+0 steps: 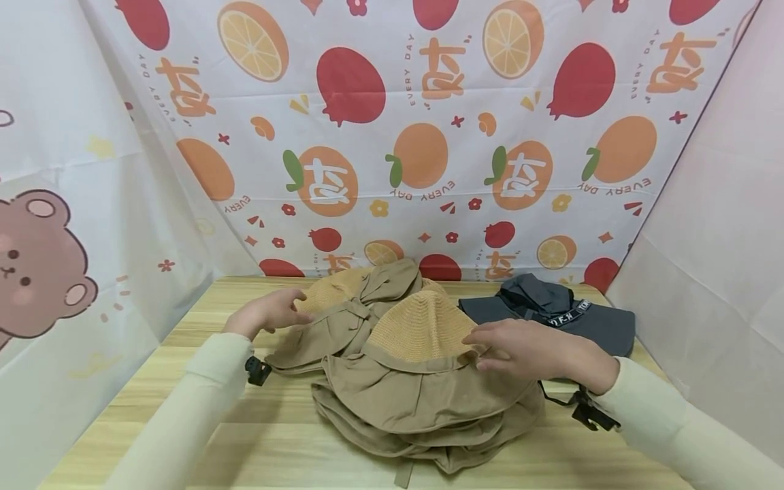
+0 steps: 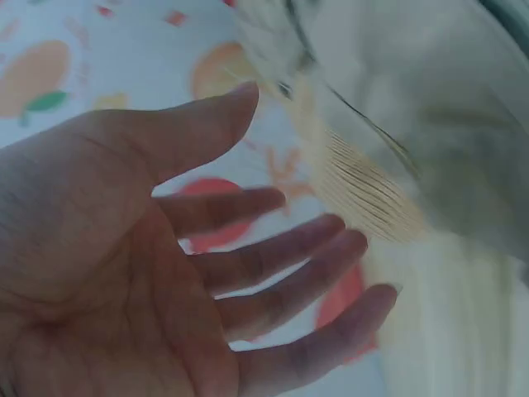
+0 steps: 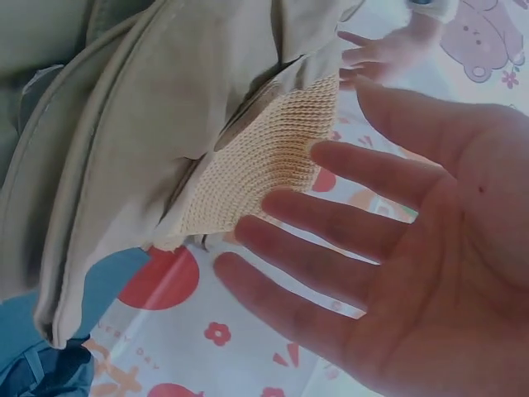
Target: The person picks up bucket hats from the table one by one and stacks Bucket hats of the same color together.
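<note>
Several khaki sun hats (image 1: 422, 401) with woven straw crowns (image 3: 256, 157) lie stacked at the table's front middle. Beside the top crown my right hand (image 1: 520, 347) spreads its fingers; whether the fingertips touch the weave, I cannot tell. Behind and left of the stack lies another khaki hat with a bow (image 1: 392, 280), its straw part (image 2: 364, 186) blurred in the left wrist view. My left hand (image 1: 269, 313) hovers at that hat's left side, fingers loosely extended and apart from it in the left wrist view. Neither hand holds anything.
A dark grey hat (image 1: 600, 327) with a lettered band lies at the back right, partly behind my right hand. The light wooden table (image 1: 257, 442) meets a fruit-print cloth (image 1: 380, 204) at the back. Pale cloth walls (image 1: 710, 204) stand on both sides.
</note>
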The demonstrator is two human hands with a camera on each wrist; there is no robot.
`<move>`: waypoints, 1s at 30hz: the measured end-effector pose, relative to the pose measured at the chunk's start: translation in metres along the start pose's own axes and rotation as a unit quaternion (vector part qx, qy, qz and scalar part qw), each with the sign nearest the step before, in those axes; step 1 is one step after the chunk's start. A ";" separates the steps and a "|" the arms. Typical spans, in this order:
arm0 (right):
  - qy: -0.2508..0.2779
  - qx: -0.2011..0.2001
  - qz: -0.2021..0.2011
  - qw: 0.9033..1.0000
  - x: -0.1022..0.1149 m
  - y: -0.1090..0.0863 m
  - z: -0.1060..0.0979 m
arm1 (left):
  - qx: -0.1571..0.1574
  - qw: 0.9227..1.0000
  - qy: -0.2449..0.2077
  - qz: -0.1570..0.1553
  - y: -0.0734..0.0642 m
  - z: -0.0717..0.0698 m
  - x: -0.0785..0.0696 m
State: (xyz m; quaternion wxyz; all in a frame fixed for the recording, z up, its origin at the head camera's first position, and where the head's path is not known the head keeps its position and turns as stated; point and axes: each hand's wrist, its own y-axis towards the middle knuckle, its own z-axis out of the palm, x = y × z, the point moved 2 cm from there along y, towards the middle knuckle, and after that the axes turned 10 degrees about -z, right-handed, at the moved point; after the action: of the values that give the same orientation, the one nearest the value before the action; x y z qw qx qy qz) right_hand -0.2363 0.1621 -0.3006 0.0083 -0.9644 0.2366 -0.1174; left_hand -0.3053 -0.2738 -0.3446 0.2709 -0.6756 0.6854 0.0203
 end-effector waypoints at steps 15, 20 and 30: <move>0.098 0.144 0.070 0.982 -0.003 -0.019 -0.012 | 0.020 0.992 -0.087 -0.093 0.031 0.022 0.030; 0.103 0.162 0.084 0.978 -0.005 -0.023 -0.013 | 0.022 0.989 -0.088 -0.115 0.038 0.025 0.036; 0.103 0.151 0.077 0.980 -0.006 -0.024 -0.012 | 0.007 0.991 -0.103 -0.087 0.037 0.017 0.040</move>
State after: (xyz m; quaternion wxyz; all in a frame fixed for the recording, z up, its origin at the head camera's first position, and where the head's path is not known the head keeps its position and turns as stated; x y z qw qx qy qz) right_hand -0.2334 0.1864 -0.2885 0.1384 -0.9137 0.2896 -0.2493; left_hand -0.3320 -0.3008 -0.3873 0.3451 -0.7254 0.5924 0.0612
